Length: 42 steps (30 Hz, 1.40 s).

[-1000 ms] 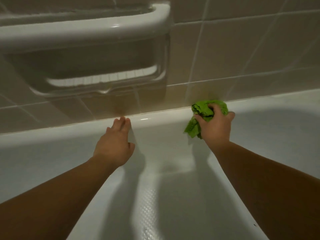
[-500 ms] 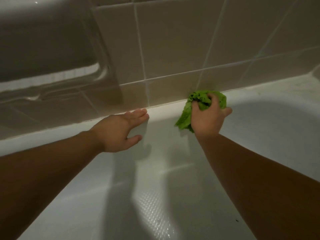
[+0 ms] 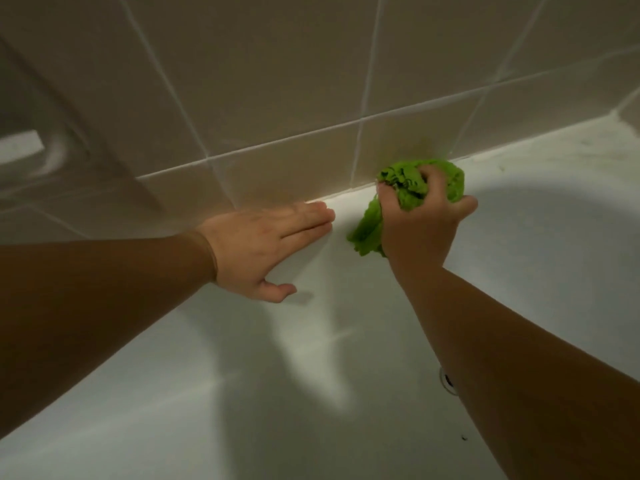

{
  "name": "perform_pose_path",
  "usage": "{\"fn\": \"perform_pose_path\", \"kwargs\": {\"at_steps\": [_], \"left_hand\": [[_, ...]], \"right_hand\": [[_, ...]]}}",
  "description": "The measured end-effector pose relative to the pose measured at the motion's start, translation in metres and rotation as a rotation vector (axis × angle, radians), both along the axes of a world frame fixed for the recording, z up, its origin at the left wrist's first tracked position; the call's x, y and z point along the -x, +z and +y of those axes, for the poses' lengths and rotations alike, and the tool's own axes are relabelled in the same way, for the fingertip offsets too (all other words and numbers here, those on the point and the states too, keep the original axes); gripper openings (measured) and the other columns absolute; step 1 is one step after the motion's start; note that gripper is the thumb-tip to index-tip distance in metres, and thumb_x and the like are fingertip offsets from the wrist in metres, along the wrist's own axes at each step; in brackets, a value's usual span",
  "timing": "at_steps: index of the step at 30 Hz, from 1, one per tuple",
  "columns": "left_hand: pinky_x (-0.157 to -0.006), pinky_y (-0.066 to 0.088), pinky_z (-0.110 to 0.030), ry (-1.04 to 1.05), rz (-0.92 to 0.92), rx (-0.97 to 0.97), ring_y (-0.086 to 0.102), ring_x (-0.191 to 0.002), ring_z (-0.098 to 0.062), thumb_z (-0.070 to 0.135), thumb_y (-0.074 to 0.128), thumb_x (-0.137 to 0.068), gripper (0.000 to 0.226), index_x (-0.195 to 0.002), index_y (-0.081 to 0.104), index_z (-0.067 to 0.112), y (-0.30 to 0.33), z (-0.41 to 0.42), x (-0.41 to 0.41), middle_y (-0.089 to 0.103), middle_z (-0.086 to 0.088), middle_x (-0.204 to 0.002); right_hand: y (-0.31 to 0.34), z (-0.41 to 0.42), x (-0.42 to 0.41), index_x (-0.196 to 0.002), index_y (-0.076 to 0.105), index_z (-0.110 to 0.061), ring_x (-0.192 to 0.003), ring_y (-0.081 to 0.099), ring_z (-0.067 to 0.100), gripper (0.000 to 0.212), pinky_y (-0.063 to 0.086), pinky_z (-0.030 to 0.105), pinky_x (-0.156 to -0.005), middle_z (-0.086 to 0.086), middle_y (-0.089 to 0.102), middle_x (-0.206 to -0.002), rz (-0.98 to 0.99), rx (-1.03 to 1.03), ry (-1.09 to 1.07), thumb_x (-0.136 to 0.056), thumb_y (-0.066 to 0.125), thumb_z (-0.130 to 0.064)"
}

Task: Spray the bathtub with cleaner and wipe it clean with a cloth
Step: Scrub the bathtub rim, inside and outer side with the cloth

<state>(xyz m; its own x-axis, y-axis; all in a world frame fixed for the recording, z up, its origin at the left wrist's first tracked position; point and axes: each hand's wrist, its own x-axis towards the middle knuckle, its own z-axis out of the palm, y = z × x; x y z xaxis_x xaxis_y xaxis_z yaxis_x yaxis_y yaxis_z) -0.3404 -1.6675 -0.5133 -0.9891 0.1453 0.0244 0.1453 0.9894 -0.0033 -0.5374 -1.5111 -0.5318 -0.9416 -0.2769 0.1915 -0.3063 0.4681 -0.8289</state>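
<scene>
- Where the far rim meets the wall, the crumpled bright green cloth (image 3: 420, 188) sits bunched on the ledge of the white glossy bathtub (image 3: 540, 209), its upper part touching the base of the tiles and a loose fold hanging down the tub's inner wall.
- Right hand (image 3: 420, 226): my fingers are curled over the top of the wad and my thumb sticks out to the right; I grip the cloth and press it on the ledge.
- Left hand (image 3: 258, 244): flat, fingers straight and held together, thumb splayed below; it rests on the tub's inner wall just under the rim, fingertips pointing at the cloth, near it but apart.
- Bathtub interior: pale curved basin, both forearms reaching across it, their shadows lying on the wall below.
- Round metal fitting (image 3: 447, 382) low on the tub, partly hidden by my right forearm; I cannot tell what it is.
- Beige square wall tiles (image 3: 277, 71) with pale grout lines rise straight from the rim.
- Recessed ceramic soap holder (image 3: 31, 150) set in the tiles at far left, blurred.
</scene>
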Motion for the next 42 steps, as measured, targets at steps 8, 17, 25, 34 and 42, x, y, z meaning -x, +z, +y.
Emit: {"fn": "perform_pose_path", "kwargs": {"at_steps": [8, 17, 25, 34, 42], "left_hand": [[-0.119, 0.036, -0.043, -0.026, 0.039, 0.025, 0.033, -0.151, -0.033, 0.063, 0.063, -0.085, 0.101, -0.156, 0.034, -0.002, -0.002, 0.002, 0.010, 0.033, -0.021, -0.162], [-0.120, 0.030, -0.037, -0.009, 0.051, 0.023, 0.035, -0.150, -0.031, 0.066, 0.064, -0.083, 0.105, -0.159, 0.029, 0.002, 0.001, 0.011, 0.032, 0.033, -0.019, -0.162], [-0.119, 0.032, -0.042, -0.006, 0.025, -0.004, 0.032, -0.152, -0.032, 0.068, 0.064, -0.083, 0.106, -0.159, 0.030, 0.001, -0.001, 0.015, 0.048, 0.032, -0.019, -0.164], [-0.119, 0.037, -0.042, 0.018, -0.007, -0.004, 0.033, -0.152, -0.032, 0.070, 0.063, -0.082, 0.108, -0.158, 0.031, 0.001, 0.003, 0.026, 0.074, 0.032, -0.019, -0.163], [-0.119, 0.038, -0.046, 0.017, -0.038, 0.020, 0.030, -0.153, -0.033, 0.070, 0.063, -0.082, 0.110, -0.160, 0.027, 0.001, 0.004, 0.035, 0.103, 0.029, -0.020, -0.164]], "right_hand": [[0.003, 0.020, -0.005, -0.124, 0.059, -0.040, -0.090, 0.054, 0.024, 0.052, 0.051, 0.029, -0.083, -0.003, 0.029, -0.115, 0.080, -0.104, 0.329, -0.079, 0.079, -0.058], [0.008, 0.022, 0.041, -0.131, 0.058, -0.038, -0.106, 0.051, 0.031, 0.049, 0.043, 0.028, -0.089, 0.000, 0.027, -0.118, -0.023, -0.111, 0.034, -0.088, 0.074, -0.054], [0.010, 0.043, 0.088, -0.131, 0.059, -0.039, -0.110, 0.046, 0.025, 0.046, 0.042, 0.028, -0.092, -0.002, 0.027, -0.118, 0.013, -0.174, 0.067, -0.089, 0.074, -0.049], [0.007, 0.042, 0.064, -0.129, 0.059, -0.037, -0.112, 0.049, 0.029, 0.044, 0.043, 0.029, -0.091, 0.006, 0.034, -0.126, 0.091, -0.196, 0.235, -0.089, 0.072, -0.046], [0.016, 0.055, 0.131, -0.129, 0.059, -0.036, -0.116, 0.047, 0.028, 0.040, 0.040, 0.027, -0.083, 0.005, 0.033, -0.127, 0.037, -0.254, -0.006, -0.092, 0.070, -0.046]]}}
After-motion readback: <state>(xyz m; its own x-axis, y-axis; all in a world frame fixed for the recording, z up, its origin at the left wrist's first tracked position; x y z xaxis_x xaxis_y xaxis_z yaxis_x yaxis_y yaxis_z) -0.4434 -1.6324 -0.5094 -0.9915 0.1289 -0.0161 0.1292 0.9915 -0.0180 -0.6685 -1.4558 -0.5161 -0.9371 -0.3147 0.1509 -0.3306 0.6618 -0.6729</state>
